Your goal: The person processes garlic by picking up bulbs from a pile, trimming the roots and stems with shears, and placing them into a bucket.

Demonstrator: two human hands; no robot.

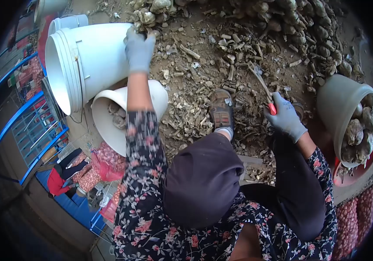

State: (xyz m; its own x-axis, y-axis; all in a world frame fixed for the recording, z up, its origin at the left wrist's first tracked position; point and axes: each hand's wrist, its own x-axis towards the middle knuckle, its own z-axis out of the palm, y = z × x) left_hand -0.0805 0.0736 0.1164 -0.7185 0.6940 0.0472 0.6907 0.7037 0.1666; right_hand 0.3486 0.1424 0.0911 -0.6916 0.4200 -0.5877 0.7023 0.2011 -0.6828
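My left hand (138, 51), in a grey glove, reaches forward past the white buckets. Its thumb and fingers are apart at the near edge of some garlic bulbs (146, 17), and I see nothing gripped between them. My right hand (287, 116), also gloved, is closed around the red handles of a pair of shears (262, 85). Their long blades point forward and left over the littered ground. Close by the left forearm, a tipped white bucket (151, 93) has a few bulbs inside.
A large white bucket (103, 52) lies on its side at left. Another bucket (332, 102), full of garlic, stands at right. Cut stems (190, 108) cover the ground around my shoe (222, 111). A garlic heap (308, 21) lies ahead. A person in red (58, 180) is near net sacks (108, 161).
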